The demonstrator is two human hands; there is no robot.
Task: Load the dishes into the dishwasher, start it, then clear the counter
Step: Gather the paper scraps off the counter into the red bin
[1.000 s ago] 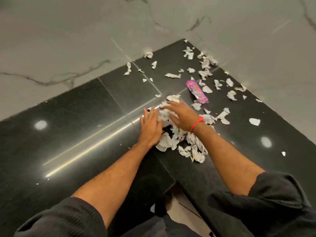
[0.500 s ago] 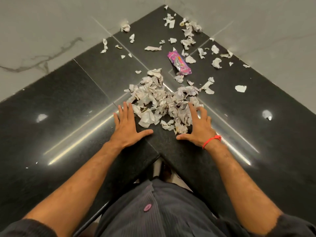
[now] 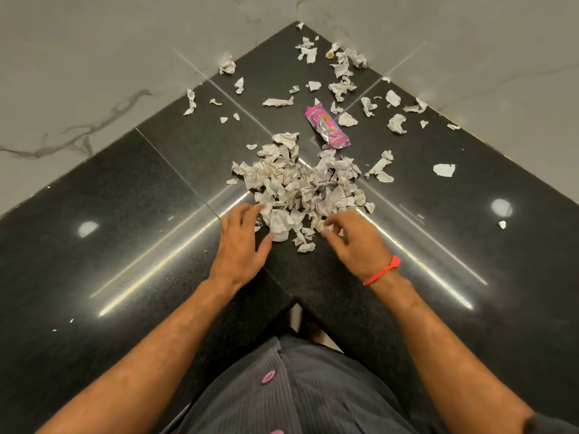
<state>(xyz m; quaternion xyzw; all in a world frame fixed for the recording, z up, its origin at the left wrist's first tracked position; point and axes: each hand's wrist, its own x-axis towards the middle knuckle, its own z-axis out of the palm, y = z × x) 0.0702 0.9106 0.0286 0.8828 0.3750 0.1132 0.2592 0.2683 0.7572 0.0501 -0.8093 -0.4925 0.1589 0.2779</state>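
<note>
Both hands work at the near edge of a heap of torn paper scraps (image 3: 297, 189) on the black stone desk (image 3: 131, 233). Left hand (image 3: 239, 242) lies flat with fingers straight and relaxed, released, its fingertips touching the scraps at the heap's left side. Right hand (image 3: 357, 242), with a red thread band (image 3: 383, 270) at the wrist, has its fingers curled and pinches a small crumpled scrap at the heap's near right edge.

From the head view the desk forms an L, its inner corner pointing at the person's grey buttoned shirt (image 3: 297, 389); the front edge falls away just behind both wrists. Broad bare stretches of polished stone run off to the left and to the right of the hands, showing streaks of light. Grey marble walls (image 3: 94, 73) close the far side and meet in a corner beyond the litter.

The heap sits between and just beyond the two hands, white crumpled pieces with faint print. A pink snack wrapper (image 3: 327, 128) lies just past the heap, tilted and apart from both hands. Loose scraps (image 3: 341, 70) are strewn further back up to the wall corner, with single pieces (image 3: 443, 169) out to the right
</note>
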